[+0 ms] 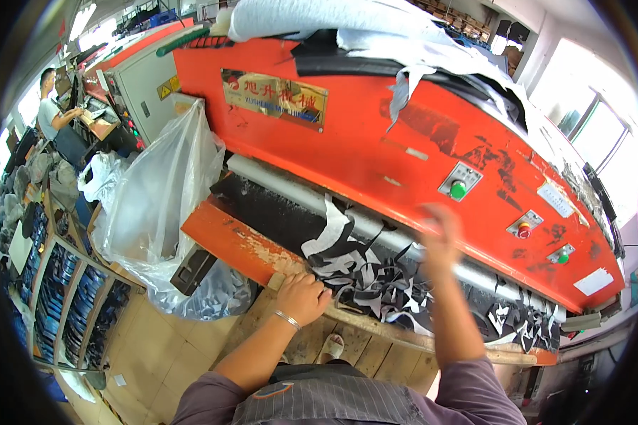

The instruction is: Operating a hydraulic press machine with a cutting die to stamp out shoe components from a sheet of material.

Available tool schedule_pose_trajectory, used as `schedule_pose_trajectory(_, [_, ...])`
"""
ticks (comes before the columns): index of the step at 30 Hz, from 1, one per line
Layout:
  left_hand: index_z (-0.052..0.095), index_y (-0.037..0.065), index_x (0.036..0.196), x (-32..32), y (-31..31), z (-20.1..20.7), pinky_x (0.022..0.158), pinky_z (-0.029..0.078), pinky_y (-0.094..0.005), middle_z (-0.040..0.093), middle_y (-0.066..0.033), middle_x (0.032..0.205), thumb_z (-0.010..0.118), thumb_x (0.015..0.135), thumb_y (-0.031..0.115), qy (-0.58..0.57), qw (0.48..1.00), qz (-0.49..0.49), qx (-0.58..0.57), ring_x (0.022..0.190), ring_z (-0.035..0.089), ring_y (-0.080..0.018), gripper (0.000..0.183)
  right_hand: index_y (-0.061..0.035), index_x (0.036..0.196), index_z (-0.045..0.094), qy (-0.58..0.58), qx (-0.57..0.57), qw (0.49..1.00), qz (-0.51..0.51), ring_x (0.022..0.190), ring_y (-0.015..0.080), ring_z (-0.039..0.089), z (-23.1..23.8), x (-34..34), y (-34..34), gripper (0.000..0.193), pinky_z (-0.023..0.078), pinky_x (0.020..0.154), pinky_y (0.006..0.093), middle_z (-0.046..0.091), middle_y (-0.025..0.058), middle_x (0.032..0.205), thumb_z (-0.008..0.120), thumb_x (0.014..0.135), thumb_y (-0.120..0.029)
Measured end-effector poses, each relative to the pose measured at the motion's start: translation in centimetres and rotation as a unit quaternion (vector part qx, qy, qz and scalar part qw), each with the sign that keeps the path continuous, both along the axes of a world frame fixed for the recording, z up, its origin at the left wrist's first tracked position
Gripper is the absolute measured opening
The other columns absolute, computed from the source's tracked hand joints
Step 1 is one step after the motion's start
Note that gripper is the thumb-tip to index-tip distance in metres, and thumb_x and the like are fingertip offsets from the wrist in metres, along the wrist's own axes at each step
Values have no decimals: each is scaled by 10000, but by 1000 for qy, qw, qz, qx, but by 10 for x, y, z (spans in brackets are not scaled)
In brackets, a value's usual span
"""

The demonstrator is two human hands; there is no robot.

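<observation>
My left hand (303,297) lies curled over the front edge of the machine bed (234,237), by the end of its wooden rail (432,341). Motion blurs my right hand (439,234), raised in front of the long silver roller (290,185); its fingers cannot be made out. Between the two hands, a tangled heap of black and white fabric scraps (376,280) covers the bed. One larger white strip (328,230) reaches up toward the roller. More offcuts (514,322) lie farther right along the bed.
The big red machine (361,134) carries a green button (458,189) and a red knob (523,231). White cloth (333,21) is piled on top. A clear plastic bag (163,191) hangs at the left, near a divided rack (71,283). Another person (49,113) works farther back.
</observation>
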State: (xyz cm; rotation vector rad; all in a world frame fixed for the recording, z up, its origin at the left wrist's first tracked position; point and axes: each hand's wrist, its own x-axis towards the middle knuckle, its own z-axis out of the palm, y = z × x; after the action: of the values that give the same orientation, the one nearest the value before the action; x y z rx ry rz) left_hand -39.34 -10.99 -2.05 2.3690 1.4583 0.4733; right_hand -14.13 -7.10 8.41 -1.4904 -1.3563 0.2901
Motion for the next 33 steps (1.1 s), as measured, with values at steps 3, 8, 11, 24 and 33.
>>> schedule_pose_trajectory(3, [672, 98, 782, -1, 4, -10, 802, 430, -430, 627, -84, 845, 609, 791, 300, -32, 997, -3, 71, 887, 574, -260, 212, -56, 1039, 660, -126, -44, 920, 367, 1000, 268, 614, -37, -90, 3, 304, 478, 838, 377, 661, 114, 1041, 704, 766, -182])
schedule_pose_trajectory(8, [685, 92, 841, -18, -14, -3, 825, 443, -438, 628, -100, 841, 646, 768, 311, 10, 999, -42, -26, 881, 594, -308, 235, -9, 1051, 646, -138, -172, 912, 346, 1067, 317, 585, -58, -90, 28, 386, 437, 907, 423, 641, 181, 1094, 704, 783, -281])
schedule_pose_trajectory(11, [691, 65, 888, -42, -3, -11, 788, 471, -402, 636, -99, 831, 644, 816, 292, -44, 983, -111, -141, 836, 609, -282, 242, 11, 1143, 595, -218, -136, 946, 195, 1127, 339, 551, -98, -81, 81, 526, 414, 942, 451, 585, 199, 1216, 658, 815, -395])
schedule_pose_trajectory(24, [407, 49, 1336, -11, 196, -46, 750, 506, -274, 522, -133, 1245, 343, 987, 506, -539, 736, 45, -407, 882, 612, -150, 579, -13, 871, 652, -308, -163, 923, 162, 902, 284, 568, -120, -92, 160, 393, 350, 865, 432, 643, 148, 919, 633, 754, -388])
schedule_pose_trajectory(33, [657, -2, 803, 7, 182, -78, 456, 431, -239, 580, -2, 586, 647, 894, 332, -399, 842, 22, -362, 485, 528, -61, 346, -14, 884, 574, 46, -140, 956, 255, 1019, 312, 518, -112, -27, 78, 216, 342, 934, 408, 576, 145, 965, 650, 790, -193])
